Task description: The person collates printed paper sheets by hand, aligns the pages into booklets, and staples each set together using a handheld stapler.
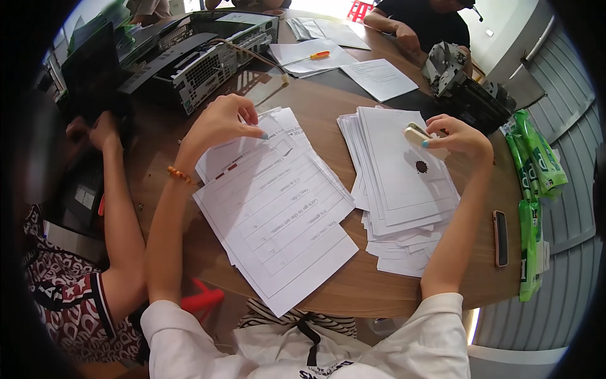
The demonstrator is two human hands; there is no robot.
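My left hand [224, 123] hovers over the top of the left paper stack, fingers curled and thumb apart, with nothing visible between them. Its thumb tip is close to the upper sheets. Printed lines of text cover the top sheet [278, 215] of this stack, whose edges are uneven. In my right hand [461, 136] is a small pale stapler [417, 134], above the right paper stack [394, 170]. That stack's top page has a border and a small dark round figure [421, 167]. Several loose sheets stick out beneath it.
A metal computer chassis [211, 69] stands at the back left. Behind the stacks lie papers [380, 79] and a yellow-orange screwdriver [320, 55]. A phone [500, 239] and green packs [536, 158] are on the right. Another person's arm [120, 202] is at left; a person handles a device [445, 66] opposite.
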